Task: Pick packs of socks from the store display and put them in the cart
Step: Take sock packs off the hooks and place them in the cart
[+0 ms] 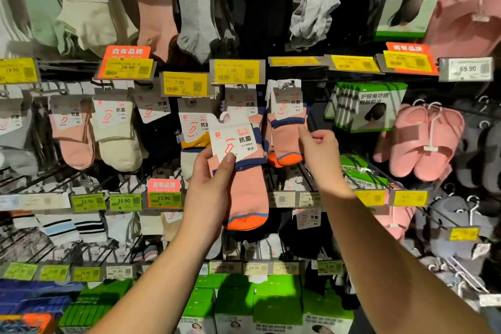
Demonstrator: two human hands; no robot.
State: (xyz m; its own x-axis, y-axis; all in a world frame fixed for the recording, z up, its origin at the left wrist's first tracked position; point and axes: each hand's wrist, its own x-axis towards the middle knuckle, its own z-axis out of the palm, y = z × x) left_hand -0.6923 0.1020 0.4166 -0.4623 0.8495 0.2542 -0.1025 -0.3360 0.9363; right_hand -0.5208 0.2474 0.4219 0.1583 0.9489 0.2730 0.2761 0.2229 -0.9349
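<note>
We see a pink sock pack [245, 171] with navy bands and an orange toe held off the display in the left hand [210, 184]: the thumb lies across the lower edge of its white card and the fingers curl behind the sock. The pack hangs free in front of the rack, its toe hanging just below the shelf rail beneath it.

Just to its right, a matching pink pack on the hook [287, 127] hangs from its peg. The right hand [320, 154] is at that pack's right edge, fingers curled in with the fingertips against the sock; it looks like a pinch, though we cannot be sure the grip is closed.

The two packs sit close, nearly touching along their inner edges. Left of the held pack, a yellow-and-white sock pack [193, 141] crowds in behind it. Above, yellow price tags [235, 71] overhang the hooks. To the right, green boxes [366, 106] and pink slippers [425, 141] stand well apart from the hands. The forearms come up from below through open space in front of the lower shelves.
</note>
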